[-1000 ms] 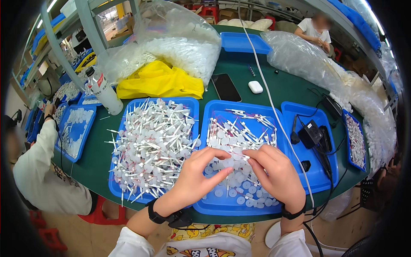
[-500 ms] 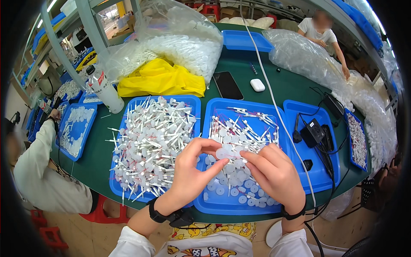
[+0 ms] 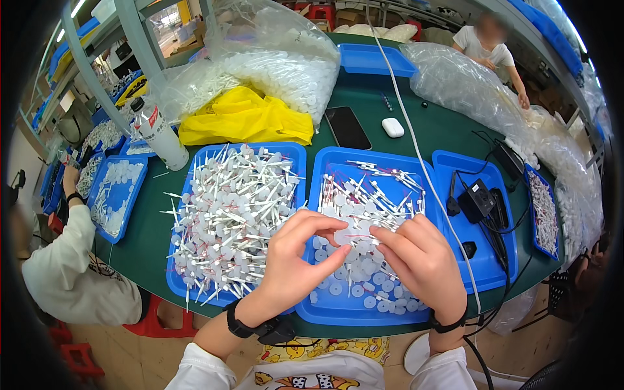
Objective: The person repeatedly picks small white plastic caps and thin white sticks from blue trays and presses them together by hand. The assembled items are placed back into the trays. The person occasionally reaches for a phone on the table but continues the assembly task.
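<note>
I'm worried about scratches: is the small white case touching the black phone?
Apart. The head view shows a strip of green tabletop between the small white case and the black phone's nearer long edge.

Light fell bright, even; tube lamp (image 3: 78,8) shone upper left; right-hand clear bag (image 3: 465,81) glinted; edges bowed, corners blackened.

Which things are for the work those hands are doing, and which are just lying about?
For the work, it seems:
pale disc, between left hand and right hand
middle tray of discs and sticks
left tray, heaped with similar parts

Probably just lying about:
phone
white case
bottle
black charger
</note>
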`<state>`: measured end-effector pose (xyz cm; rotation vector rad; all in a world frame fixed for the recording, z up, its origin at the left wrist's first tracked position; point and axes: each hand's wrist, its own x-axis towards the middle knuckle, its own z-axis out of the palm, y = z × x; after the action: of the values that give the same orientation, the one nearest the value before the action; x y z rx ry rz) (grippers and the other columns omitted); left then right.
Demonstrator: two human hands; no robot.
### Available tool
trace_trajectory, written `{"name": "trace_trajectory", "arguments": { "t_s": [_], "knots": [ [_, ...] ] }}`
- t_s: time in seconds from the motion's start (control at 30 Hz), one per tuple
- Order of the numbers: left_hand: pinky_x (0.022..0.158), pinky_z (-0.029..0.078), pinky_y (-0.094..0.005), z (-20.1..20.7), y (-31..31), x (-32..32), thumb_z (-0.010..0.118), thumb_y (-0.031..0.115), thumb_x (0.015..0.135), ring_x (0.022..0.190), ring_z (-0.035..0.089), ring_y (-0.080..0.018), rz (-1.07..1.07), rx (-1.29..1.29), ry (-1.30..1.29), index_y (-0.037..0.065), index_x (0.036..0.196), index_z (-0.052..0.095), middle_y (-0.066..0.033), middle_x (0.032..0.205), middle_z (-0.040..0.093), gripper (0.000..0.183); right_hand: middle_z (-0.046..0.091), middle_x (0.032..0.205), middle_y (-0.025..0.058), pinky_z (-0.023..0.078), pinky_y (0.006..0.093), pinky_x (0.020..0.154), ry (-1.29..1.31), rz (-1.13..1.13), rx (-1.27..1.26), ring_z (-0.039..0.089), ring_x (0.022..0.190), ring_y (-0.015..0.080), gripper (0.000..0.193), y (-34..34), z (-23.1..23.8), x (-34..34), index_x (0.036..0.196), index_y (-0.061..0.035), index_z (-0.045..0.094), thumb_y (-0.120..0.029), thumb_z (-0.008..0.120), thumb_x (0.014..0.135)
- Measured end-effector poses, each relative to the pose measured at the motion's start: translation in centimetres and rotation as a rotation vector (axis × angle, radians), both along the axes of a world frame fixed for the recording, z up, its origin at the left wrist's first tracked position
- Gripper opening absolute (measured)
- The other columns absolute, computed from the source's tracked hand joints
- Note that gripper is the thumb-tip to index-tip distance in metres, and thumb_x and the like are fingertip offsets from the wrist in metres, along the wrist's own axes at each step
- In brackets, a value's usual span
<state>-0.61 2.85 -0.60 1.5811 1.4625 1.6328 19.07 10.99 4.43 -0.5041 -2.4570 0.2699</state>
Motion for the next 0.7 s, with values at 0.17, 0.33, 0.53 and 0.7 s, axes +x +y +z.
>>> {"name": "trace_trajectory", "arguments": {
  "t_s": [0.17, 0.33, 0.53, 0.7],
  "knots": [
    [0.078, 0.053, -0.0275, -0.13, 0.01, 0.07, 0.08, 0.0, 0.078, 0.085, 0.067, -0.0155, 0.02, -0.022, -0.033, 0.002, 0.108, 0.071, -0.0077, 0.099, 0.063, 0.032, 0.051, 0.078, 0.0055, 0.046, 0.034, 0.065, -0.036, -0.004, 0.007, 0.052, 0.075, 0.0216, 0.033, -0.07, 0.07, 0.19, 0.11, -0.0028, 0.071, -0.003, 0.074, 0.077],
    [0.077, 0.052, -0.028, -0.05, -0.05, -0.01, 0.081, 0.001, 0.077, 0.085, 0.067, -0.0155, 0.034, -0.035, -0.005, 0.003, 0.108, 0.072, -0.0072, 0.095, 0.062, 0.031, 0.05, 0.078, 0.0051, 0.045, 0.0336, 0.065, -0.07, -0.003, -0.007, 0.052, 0.075, 0.0211, 0.032, -0.06, 0.03, 0.38, 0.111, -0.0037, 0.072, -0.005, 0.071, 0.079],
    [0.077, 0.052, -0.0293, -0.01, -0.05, -0.06, 0.081, 0.003, 0.077, 0.083, 0.066, -0.0173, 0.033, -0.042, 0.041, 0.004, 0.107, 0.072, -0.0068, 0.093, 0.063, 0.031, 0.05, 0.078, 0.0051, 0.046, 0.0333, 0.067, -0.102, -0.01, -0.012, 0.053, 0.076, 0.0212, 0.031, -0.1, 0.12, 0.42, 0.11, -0.0041, 0.072, -0.005, 0.07, 0.079],
    [0.08, 0.054, -0.0319, 0.72, -0.15, -0.38, 0.082, 0.006, 0.078, 0.088, 0.069, -0.0229, 0.002, -0.002, 0.234, 0.005, 0.106, 0.073, -0.0085, 0.099, 0.068, 0.03, 0.051, 0.079, 0.005, 0.047, 0.033, 0.067, -0.103, -0.021, -0.007, 0.053, 0.077, 0.021, 0.035, -0.09, 0.06, 0.4, 0.111, -0.0046, 0.072, -0.004, 0.069, 0.076]
  ]
}}
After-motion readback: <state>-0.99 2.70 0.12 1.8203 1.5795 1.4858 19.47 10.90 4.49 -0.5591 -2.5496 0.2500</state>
